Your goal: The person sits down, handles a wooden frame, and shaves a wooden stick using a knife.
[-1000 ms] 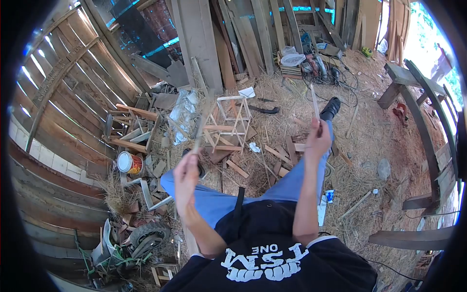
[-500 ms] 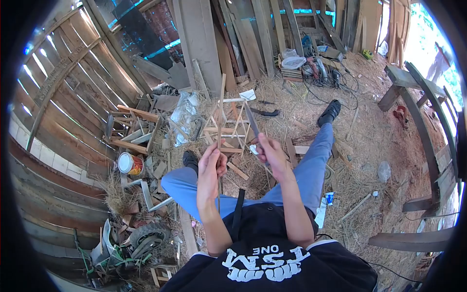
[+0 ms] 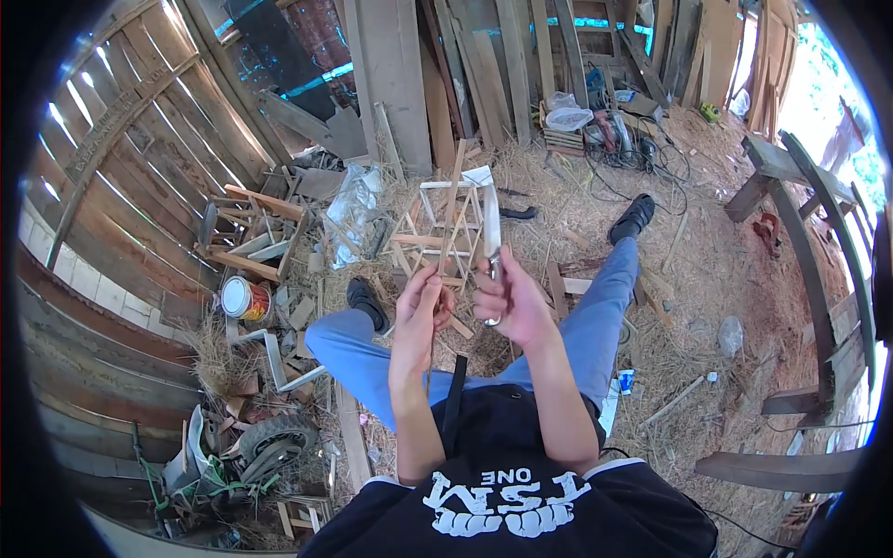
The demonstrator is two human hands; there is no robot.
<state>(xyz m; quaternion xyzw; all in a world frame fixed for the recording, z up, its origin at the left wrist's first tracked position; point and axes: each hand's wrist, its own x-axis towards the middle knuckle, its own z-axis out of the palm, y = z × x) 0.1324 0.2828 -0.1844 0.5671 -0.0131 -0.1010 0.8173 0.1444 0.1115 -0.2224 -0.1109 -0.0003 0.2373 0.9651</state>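
Note:
My left hand [image 3: 423, 305] is closed around a thin wooden strip [image 3: 454, 191], which points up and away, leaning slightly right. My right hand [image 3: 512, 302] grips a knife [image 3: 493, 220] by its handle, with the broad blade upright. Strip and blade are side by side, a small gap between them. Beyond both hands, on the ground between my feet, is a small frame of light wooden sticks [image 3: 416, 240], partly hidden by the strip. A dark curved tool [image 3: 518, 213] lies to the right of the frame.
Wood shavings cover the ground. At left are scrap wood [image 3: 244, 262], a paint bucket [image 3: 246, 298] and a small wheel [image 3: 278, 445]. Boards [image 3: 391, 84] lean at the back, near power tools with cords [image 3: 614, 133]. A wooden trestle [image 3: 809, 232] stands at right.
The strip has tilted to the right with my left hand moving slightly right. In my right hand the knife has turned from slanting left to upright, its blade face now showing.

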